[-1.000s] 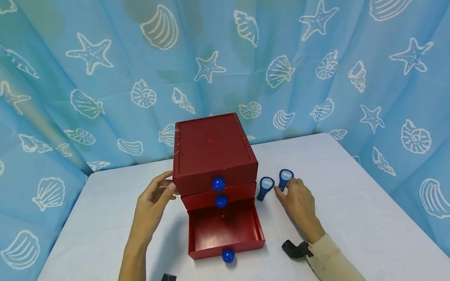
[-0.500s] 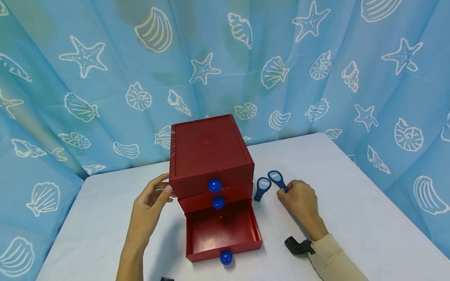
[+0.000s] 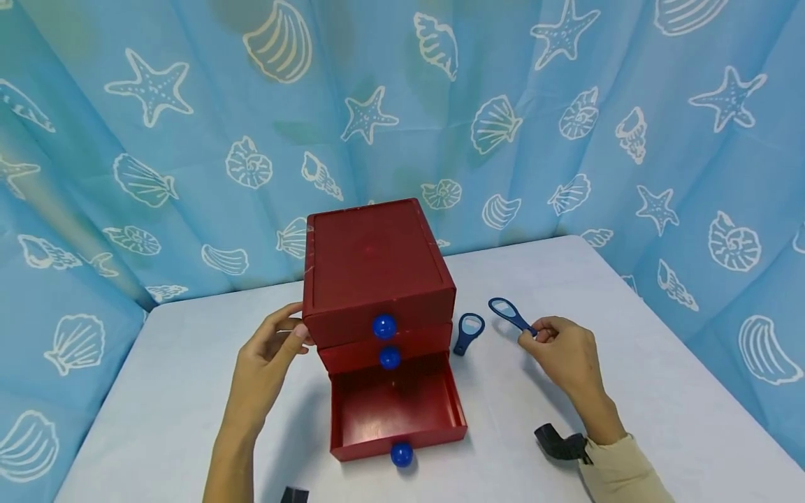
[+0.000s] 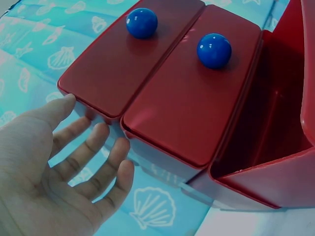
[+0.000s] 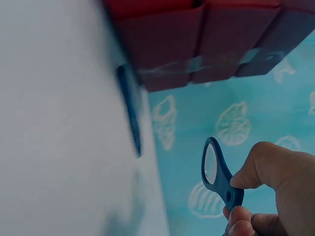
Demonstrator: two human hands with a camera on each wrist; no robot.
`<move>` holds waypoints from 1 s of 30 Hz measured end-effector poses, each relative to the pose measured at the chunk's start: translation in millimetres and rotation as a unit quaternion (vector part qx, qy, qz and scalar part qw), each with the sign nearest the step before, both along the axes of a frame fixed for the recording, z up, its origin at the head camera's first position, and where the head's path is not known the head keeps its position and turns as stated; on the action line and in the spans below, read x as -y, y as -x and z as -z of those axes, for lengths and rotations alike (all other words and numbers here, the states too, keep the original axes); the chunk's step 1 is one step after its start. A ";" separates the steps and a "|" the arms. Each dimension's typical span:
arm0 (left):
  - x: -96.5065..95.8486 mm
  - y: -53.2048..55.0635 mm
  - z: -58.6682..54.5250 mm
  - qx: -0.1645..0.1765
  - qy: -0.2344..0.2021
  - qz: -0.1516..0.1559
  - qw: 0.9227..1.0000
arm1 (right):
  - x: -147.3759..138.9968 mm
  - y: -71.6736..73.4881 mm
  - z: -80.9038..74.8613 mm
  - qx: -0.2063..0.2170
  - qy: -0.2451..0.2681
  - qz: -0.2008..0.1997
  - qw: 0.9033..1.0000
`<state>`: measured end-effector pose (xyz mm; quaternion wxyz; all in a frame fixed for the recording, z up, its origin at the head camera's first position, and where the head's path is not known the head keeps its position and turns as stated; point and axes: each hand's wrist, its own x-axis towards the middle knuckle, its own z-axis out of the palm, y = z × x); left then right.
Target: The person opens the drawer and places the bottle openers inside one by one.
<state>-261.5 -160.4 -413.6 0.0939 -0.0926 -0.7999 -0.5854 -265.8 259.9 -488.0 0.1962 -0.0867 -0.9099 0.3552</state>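
Observation:
My right hand pinches the handle of a small blue magnifying glass between thumb and fingers, above the table. In the right wrist view this magnifying glass shows a pale lens and a hole in its handle. A second blue magnifying glass lies on the table beside a red drawer cabinet. My left hand is at the cabinet's left side, fingers spread. The left wrist view shows the thumb of my left hand at the cabinet's edge; whether the fingertips press it is unclear.
The bottom drawer is pulled out, its visible floor bare; the two drawers above are closed. Blue round knobs stick out in front. A shell-print curtain hangs behind the white table.
My right hand has taken the right-hand magnifying glass by its handle, lifted it off the table and moved right with it. The left hand stays by the cabinet.

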 end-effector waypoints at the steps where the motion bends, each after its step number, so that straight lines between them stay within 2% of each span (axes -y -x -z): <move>1: 0.3 0.1 0.4 0.001 0.003 -0.001 1.000 | 1.1 -1.3 -2.9 -0.011 0.000 -0.003 1.000; 9: 0.8 -0.2 3.6 0.003 -0.004 0.000 1.000 | 10.9 -15.2 -19.9 -0.047 0.013 -0.048 0.998; 14: -0.1 1.8 1.0 -0.007 0.002 0.005 1.000 | 6.2 -16.1 -21.2 -0.075 0.021 -0.094 0.992; 19: 0.4 1.3 -1.0 -0.007 0.000 0.006 1.000 | 0.2 -13.6 -16.1 -0.094 0.042 -0.172 0.980; 23: 0.0 1.2 -1.6 -0.006 -0.004 0.008 1.000 | -4.2 -13.9 -14.7 -0.088 0.071 -0.224 0.968; 30: 0.9 1.9 -2.1 -0.006 -0.007 0.011 1.000 | -3.8 -15.4 -15.7 -0.066 0.111 -0.286 0.949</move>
